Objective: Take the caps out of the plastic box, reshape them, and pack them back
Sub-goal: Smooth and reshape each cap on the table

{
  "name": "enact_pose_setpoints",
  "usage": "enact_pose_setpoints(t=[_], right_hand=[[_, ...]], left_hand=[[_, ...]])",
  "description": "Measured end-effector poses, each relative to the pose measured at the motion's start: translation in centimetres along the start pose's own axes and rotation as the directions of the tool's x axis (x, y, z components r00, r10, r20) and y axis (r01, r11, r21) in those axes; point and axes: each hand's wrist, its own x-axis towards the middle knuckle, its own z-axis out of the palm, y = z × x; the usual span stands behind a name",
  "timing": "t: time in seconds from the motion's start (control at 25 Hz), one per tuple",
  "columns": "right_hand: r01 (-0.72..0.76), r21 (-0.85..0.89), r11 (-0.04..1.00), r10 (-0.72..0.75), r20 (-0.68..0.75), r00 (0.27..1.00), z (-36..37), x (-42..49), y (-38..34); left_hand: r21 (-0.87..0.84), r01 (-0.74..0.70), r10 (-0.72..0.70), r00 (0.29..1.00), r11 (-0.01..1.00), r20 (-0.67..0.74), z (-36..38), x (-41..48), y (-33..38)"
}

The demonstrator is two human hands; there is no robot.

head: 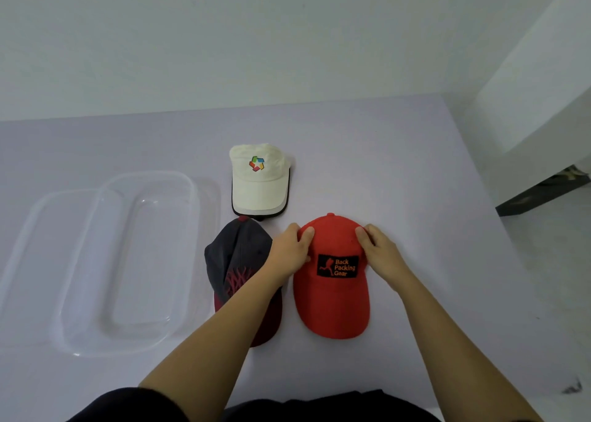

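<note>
A red cap [331, 303] with a black patch lies on the pale table, its brim pointing toward me. My left hand [289, 251] presses the left side of its crown and my right hand [380, 255] the right side, fingers curved around the fabric. Left of it rests a dark grey cap [235, 255] with a maroon brim, partly under my left forearm. Farther back lies a cream cap [259, 181] with a coloured logo, on top of other brims whose dark and pale edges show. The clear plastic box [128, 332] stands empty at the left.
A clear lid [38, 223] lies beside and partly under the box on the left. The table's [431, 197] right edge runs diagonally, with a white wall and a dark floor gap beyond. A white wall closes the far side.
</note>
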Motion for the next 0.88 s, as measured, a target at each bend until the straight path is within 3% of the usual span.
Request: enact_pose_setpoints(t=[0.16, 0.36, 0.52, 0.64, 0.76, 0.88], right_hand=[[0.065, -0.140, 0.988, -0.071, -0.042, 0.997, -0.4, 0.7, -0.3], [-0.060, -0.079, 0.995, 0.066, 0.077, 0.995, -0.4, 1.2, -0.5], [-0.120, 0.010, 0.993, 0.118, 0.120, 0.986, 0.1, 1.6, -0.5], [-0.125, -0.115, 0.985, 0.141, 0.146, 0.979, -0.5, 1.6, -0.9], [-0.142, -0.275, 0.951, 0.153, 0.019, 0.988, -1.1, 0.9, -2.0], [0.022, -0.239, 0.971, -0.078, -0.227, 0.971, -1.0, -0.3, -4.3]], left_hand=[[0.196, -0.019, 0.019, 1.000, 0.980, -0.001, 0.1, -0.1, 0.1], [-0.138, 0.229, -0.202, 0.962, 0.964, 0.186, -0.2, 0.3, 1.6], [-0.064, 0.163, -0.147, 0.968, 0.985, 0.203, 0.6, 0.3, 1.8], [0.041, 0.097, -0.102, 0.981, 0.994, 0.165, 0.7, 0.3, 1.7], [0.196, 0.037, -0.061, 0.991, 0.980, 0.116, 0.1, -0.2, 1.9], [0.256, -0.030, 0.052, 0.995, 0.966, -0.080, -2.7, -0.6, 1.9]])
